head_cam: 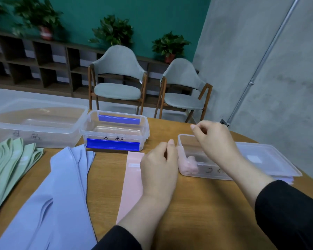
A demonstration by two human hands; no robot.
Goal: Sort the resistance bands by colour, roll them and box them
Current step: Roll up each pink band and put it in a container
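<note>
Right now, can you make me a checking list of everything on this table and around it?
Surface: wooden table, round edge at right.
Job's things: green bands fanned at left; blue bands beside them; one pink band lying flat; rolled pink bands in the small box; blue-clipped box; large box.
Clutter: clear lid at right.
Hands: left hand over the flat pink band, fingers loosely curled; right hand above the small box, fingers curled, holding nothing seen.
Cables: nothing seen.
Surroundings: two chairs, shelves, potted plants, wall pipe.
</note>
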